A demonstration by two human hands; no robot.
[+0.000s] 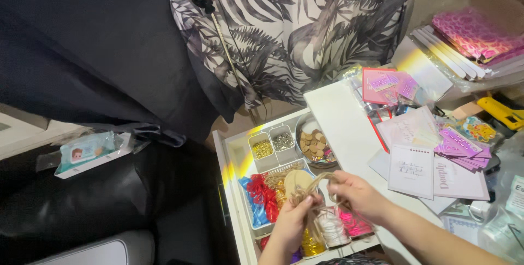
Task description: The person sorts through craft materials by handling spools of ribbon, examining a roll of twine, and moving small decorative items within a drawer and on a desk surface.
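Seen from above, two bare hands work over an open white drawer [232,188] at the near centre of the scene. The left hand [295,218] comes up from the near edge, its grip pinched closed on a bundle of tan raffia-like string [311,186]. The right hand [357,194] reaches in from the near right, its grip also closed on the same string, which loops between the two hands just above the drawer.

Below the hands, at the drawer's near end, sit a spool of gold thread [312,246], a spool of pale twine [333,229] and a pink spool [357,225]. To the left lie red ribbons [262,193] in a blue-edged tray. A round wooden disc [297,180] lies just behind the hands. Farther back stand two small clear boxes [272,146] of gold and silver beads, with a round bowl of wooden discs [316,145] to their right.

To the right, the white table [344,128] carries white printed cards [412,169], purple cards [461,147] and pink packets [387,86]. At the far right is a stack of pink patterned sheets [475,36]. On the left, a pack of wet wipes [87,153] rests on a dark seat. A leaf-patterned cloth [305,25] hangs at the far side.
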